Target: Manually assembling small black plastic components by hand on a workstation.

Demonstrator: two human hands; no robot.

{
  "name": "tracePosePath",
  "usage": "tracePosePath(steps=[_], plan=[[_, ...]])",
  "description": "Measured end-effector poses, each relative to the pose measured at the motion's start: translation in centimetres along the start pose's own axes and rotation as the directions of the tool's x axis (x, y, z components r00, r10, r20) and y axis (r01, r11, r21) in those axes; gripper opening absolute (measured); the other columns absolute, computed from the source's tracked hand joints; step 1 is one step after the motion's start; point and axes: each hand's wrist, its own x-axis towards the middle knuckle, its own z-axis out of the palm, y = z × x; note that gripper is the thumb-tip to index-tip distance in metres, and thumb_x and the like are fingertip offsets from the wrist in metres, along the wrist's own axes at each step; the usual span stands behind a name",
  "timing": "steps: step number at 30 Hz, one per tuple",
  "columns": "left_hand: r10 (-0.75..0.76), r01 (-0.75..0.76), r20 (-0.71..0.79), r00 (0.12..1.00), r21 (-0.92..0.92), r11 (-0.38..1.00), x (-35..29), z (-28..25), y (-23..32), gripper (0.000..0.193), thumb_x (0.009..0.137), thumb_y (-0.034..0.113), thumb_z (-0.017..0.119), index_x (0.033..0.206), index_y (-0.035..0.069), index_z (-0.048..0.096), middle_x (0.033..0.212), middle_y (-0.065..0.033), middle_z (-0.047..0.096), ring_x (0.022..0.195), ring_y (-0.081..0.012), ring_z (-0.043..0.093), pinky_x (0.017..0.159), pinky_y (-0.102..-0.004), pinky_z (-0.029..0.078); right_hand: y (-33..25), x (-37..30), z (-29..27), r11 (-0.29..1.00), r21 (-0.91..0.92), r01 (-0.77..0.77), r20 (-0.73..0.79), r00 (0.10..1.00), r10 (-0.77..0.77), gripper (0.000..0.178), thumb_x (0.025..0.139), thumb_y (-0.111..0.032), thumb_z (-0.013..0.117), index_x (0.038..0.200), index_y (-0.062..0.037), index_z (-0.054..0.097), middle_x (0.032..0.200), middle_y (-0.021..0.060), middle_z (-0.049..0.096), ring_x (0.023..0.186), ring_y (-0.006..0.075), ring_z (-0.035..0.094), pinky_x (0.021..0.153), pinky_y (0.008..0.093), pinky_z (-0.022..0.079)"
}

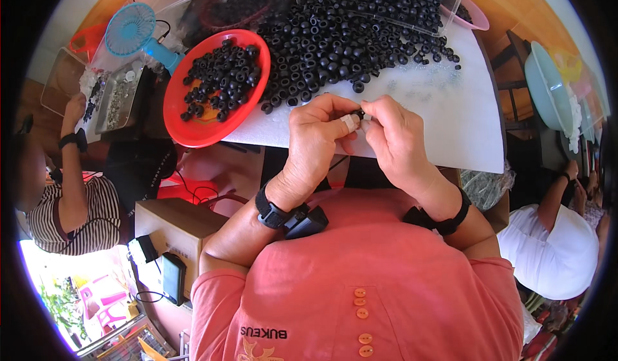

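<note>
My left hand [314,134] and my right hand [398,141] meet just above the near edge of a white table. Between thumb and fingers, the left pinches a small black hollow cap [359,112]; white tape [350,123] wraps its thumb. My right thumb and forefinger press together against the same spot, and whatever lies between them is too small to make out. Beyond both hands spreads a big heap of black hollow caps [322,55]. A red plate [179,118] to the left carries more of these caps.
Tiny clear bits [421,81] lie scattered on the white tabletop [467,120]. A blue fan [132,31] stands at the far left, near a metal tray [122,97]. One person [77,200] sits left, another in white [553,245] right. A cardboard box [168,226] stands at lower left.
</note>
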Motion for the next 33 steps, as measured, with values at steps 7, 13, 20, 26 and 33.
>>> tracePosePath(steps=[7, 13, 20, 26, 33], plan=[[0.026, -0.025, -0.034, 0.999, 0.028, 0.999, 0.2, 0.3, -0.2, 0.015, 0.086, -0.006, 0.062, 0.100, -0.007, 0.067, 0.088, -0.0093, 0.070, 0.077, -0.0138, 0.064, 0.070, -0.0252, 0.052, -0.4, -0.3, 1.1, 0.992, -0.117, -0.039, -0.063, 0.998, 0.031, 0.024, 0.070, 0.002, 0.066, 0.092, -0.0036, 0.057, 0.074, 0.0098, 0.057, 0.060, 0.0294, 0.058, 0.052, 0.0391, 0.045], [0.018, -0.017, -0.024, 1.000, 0.032, 0.999, -0.1, 0.4, 0.4, 0.014, 0.088, -0.001, 0.065, 0.100, -0.007, 0.069, 0.086, -0.0086, 0.069, 0.073, -0.0130, 0.064, 0.068, -0.0246, 0.052, 0.4, -0.3, 1.0, 0.977, -0.211, 0.014, -0.102, 0.994, -0.036, 0.027, 0.068, 0.001, 0.068, 0.091, -0.0045, 0.056, 0.073, 0.0085, 0.057, 0.058, 0.0283, 0.058, 0.051, 0.0384, 0.045], [-0.136, 0.107, 0.154, 0.979, 0.185, 0.977, 0.4, -0.8, 1.6, 0.017, 0.092, 0.007, 0.060, 0.098, -0.007, 0.069, 0.076, -0.0086, 0.067, 0.055, -0.0108, 0.059, 0.044, -0.0219, 0.042, 0.4, -0.3, 0.5, 0.990, -0.137, 0.024, -0.056, 0.998, -0.032, 0.028, 0.067, 0.004, 0.068, 0.092, -0.0035, 0.057, 0.071, 0.0091, 0.058, 0.058, 0.0273, 0.059, 0.051, 0.0372, 0.046], [-0.155, 0.132, 0.132, 0.979, 0.172, 0.976, 0.4, -0.8, 1.3, 0.016, 0.092, 0.009, 0.060, 0.094, -0.005, 0.068, 0.072, -0.0076, 0.066, 0.051, -0.0091, 0.057, 0.042, -0.0203, 0.038, -0.3, -0.5, 0.8, 0.991, -0.003, -0.131, -0.053, 0.990, 0.130, 0.028, 0.068, 0.003, 0.069, 0.092, -0.0027, 0.056, 0.071, 0.0098, 0.059, 0.057, 0.0269, 0.059, 0.051, 0.0368, 0.047], [-0.138, 0.102, 0.152, 0.979, 0.225, 0.969, 0.1, -0.7, 0.9, 0.017, 0.095, 0.008, 0.058, 0.100, -0.006, 0.067, 0.077, -0.0070, 0.067, 0.060, -0.0103, 0.062, 0.045, -0.0201, 0.042, 0.7, -0.4, 0.9, 0.993, -0.119, 0.000, -0.059, 0.998, -0.007, 0.028, 0.067, -0.001, 0.071, 0.087, -0.0059, 0.053, 0.069, 0.0083, 0.055, 0.056, 0.0278, 0.057, 0.049, 0.0386, 0.045]])
